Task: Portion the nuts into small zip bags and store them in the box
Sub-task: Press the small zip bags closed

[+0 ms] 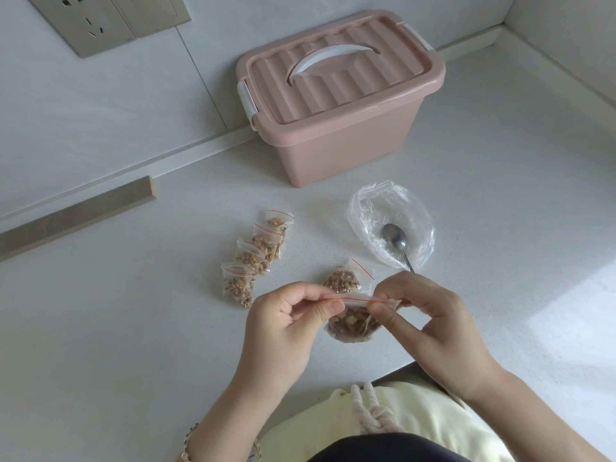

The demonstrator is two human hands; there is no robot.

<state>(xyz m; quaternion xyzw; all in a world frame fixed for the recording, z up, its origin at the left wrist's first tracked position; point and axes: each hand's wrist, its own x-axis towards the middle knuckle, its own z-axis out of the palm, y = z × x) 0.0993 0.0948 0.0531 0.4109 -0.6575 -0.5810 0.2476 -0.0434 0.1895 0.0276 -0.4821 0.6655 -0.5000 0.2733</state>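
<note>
A small zip bag of nuts (351, 325) hangs between my hands just above the white counter. My left hand (286, 325) pinches the left end of its red-striped zip strip, and my right hand (430, 318) pinches the right end. Behind it another filled zip bag (343, 281) lies on the counter. Several filled zip bags (256, 258) lie overlapping in a row to the left. The pink box (340, 95) stands at the back with its lid on and white latches down.
A clear, nearly flat plastic bag (393, 221) with a metal spoon (396, 240) in it lies right of the small bags. The wall with a socket (90, 21) rises behind. The counter's front edge runs beside my right wrist.
</note>
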